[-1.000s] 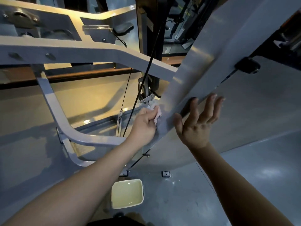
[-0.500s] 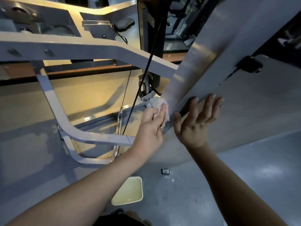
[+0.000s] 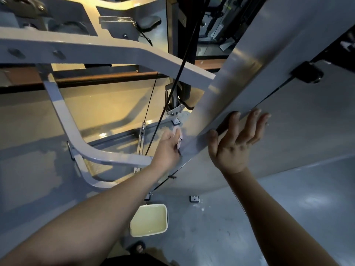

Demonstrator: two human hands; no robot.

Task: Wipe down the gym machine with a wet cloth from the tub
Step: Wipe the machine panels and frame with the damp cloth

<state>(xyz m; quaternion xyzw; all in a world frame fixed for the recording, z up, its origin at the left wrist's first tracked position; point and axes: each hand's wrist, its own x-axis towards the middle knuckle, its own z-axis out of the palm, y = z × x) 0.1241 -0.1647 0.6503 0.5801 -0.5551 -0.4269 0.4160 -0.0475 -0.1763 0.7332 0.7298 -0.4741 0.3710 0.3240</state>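
A broad grey slanted beam (image 3: 236, 81) of the gym machine runs from the upper right down to the centre. My left hand (image 3: 169, 148) grips a small pale cloth (image 3: 177, 131) and presses it against the beam's lower part. My right hand (image 3: 236, 144) is to the right, fingers spread and nearly straight, fingertips resting along the beam's lower edge. On the floor below my arms stands the white tub (image 3: 148, 220), holding yellowish water.
A grey curved frame arm (image 3: 115, 52) crosses from the left and joins the beam. Black cables (image 3: 172, 93) run down behind it. A lower curved bar (image 3: 86, 148) lies under my left hand. A foot (image 3: 138, 247) shows near the tub on the grey floor.
My left hand slid the cloth up the beam, then back down to the lower part. My right hand stayed against the beam's edge.
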